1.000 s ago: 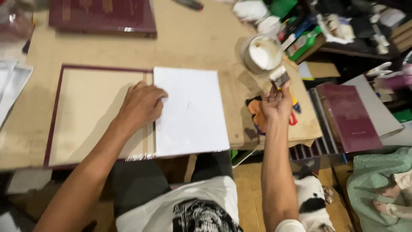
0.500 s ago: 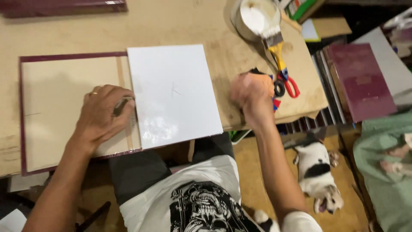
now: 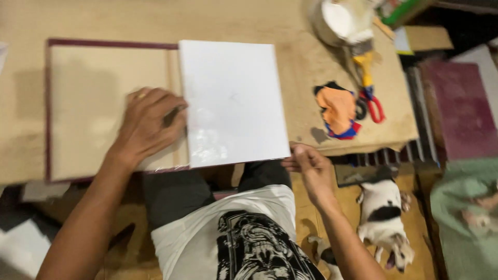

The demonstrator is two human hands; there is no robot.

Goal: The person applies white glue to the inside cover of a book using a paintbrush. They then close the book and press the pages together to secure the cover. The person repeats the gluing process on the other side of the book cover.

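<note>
An open book cover point(image 3: 98, 78) of tan board with a maroon edge lies on the wooden table point(image 3: 311, 72). A white block of pages point(image 3: 231, 101) rests on its right half. My left hand point(image 3: 148, 124) presses flat on the board, fingertips against the white block's left edge. My right hand point(image 3: 306, 163) pinches the block's near right corner at the table's front edge. A brush with a yellow handle point(image 3: 363, 65) lies across a white glue pot point(image 3: 340, 18) at the far right.
An orange cloth point(image 3: 338, 109) and red-handled scissors point(image 3: 371, 103) lie right of the book. A maroon book point(image 3: 461, 109) rests on a shelf further right. A black and white dog point(image 3: 384, 218) lies on the floor below. A green bundle point(image 3: 461, 207) sits far right.
My right hand left the brush on the pot and came down to the white block's near corner. My left hand slid right against the block's edge. The view shifted left.
</note>
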